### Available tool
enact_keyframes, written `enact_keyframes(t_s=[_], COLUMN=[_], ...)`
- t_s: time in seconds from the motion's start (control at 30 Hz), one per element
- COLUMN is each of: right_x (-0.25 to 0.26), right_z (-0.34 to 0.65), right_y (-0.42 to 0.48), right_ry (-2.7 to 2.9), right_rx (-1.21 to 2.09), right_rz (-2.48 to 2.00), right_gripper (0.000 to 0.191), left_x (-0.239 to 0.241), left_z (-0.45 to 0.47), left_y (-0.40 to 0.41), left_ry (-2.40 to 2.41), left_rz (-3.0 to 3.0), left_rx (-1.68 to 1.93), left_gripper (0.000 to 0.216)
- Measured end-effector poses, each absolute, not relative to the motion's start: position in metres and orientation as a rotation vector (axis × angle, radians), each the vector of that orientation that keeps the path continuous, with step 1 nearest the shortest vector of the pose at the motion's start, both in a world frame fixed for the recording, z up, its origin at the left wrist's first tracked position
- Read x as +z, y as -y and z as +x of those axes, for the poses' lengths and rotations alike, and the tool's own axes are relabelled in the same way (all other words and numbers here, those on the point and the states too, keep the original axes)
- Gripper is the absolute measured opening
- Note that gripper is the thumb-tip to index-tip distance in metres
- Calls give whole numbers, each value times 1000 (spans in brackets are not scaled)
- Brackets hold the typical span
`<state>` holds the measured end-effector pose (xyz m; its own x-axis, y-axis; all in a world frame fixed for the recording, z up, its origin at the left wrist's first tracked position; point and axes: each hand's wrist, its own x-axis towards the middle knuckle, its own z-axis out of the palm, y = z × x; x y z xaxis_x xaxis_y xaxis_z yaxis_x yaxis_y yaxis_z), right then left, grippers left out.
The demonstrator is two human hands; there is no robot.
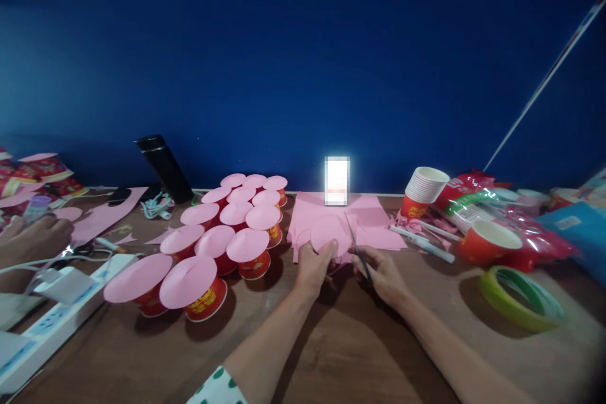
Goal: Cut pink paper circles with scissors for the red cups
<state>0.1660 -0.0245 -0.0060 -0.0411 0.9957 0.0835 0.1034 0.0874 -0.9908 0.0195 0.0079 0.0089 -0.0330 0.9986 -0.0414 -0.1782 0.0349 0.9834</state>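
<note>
A pink paper disc is held up at the near part of a spread of pink sheets; whether it touches them is hard to tell. The left hand pinches its lower edge, thumb on top, fingers curled beneath. The right hand is closed around the handles of dark scissors, blades pointing away, just beside the disc's right edge; how wide they are parted is unclear. For a clean round edge, it seems best to turn the paper with the left hand, keep the scissors fairly steady, take long, smooth cuts and keep the left fingertips clear of the blades. Left of the sheets, red cups topped with similar discs stand in rows on the tabletop. To the right lie a marker and rolls of tape.
</note>
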Motion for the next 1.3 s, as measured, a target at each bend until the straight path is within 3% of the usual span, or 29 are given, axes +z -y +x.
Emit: enact_keyframes(t_s=[1.3], right_x=[-4], right_z=[165], right_y=[25], right_ry=[1340], right_rx=[1107], right_rz=[-1231], right_gripper=[45], left_x=[3], left_z=[18], left_y=[-12], left_ry=[-1099], left_rz=[1001], left_rx=[1267], left_gripper=[34])
